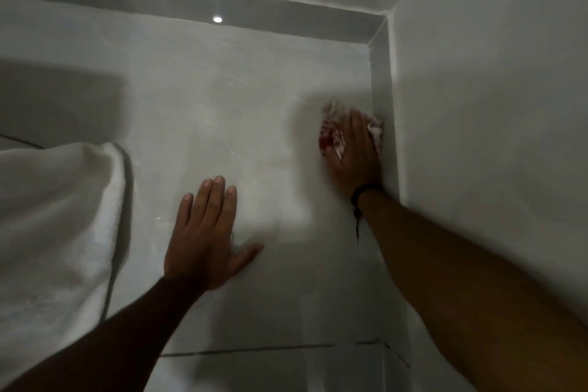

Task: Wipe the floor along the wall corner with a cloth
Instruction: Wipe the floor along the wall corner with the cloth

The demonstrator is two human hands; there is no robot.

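floor (241, 111): glossy smooth tile | cloth (332, 137): soft fabric, seemingly | wall (477, 105): matt

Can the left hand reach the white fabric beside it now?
Probably yes: the left hand lies flat on the floor tile, holding nothing, and the white fabric hangs close beside it with bare floor between.

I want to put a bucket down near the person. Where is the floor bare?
Bare tile lies between the left hand and the right hand, and beyond both hands toward the far skirting. White fabric crowds the left; the cloth occupies the right wall's edge.
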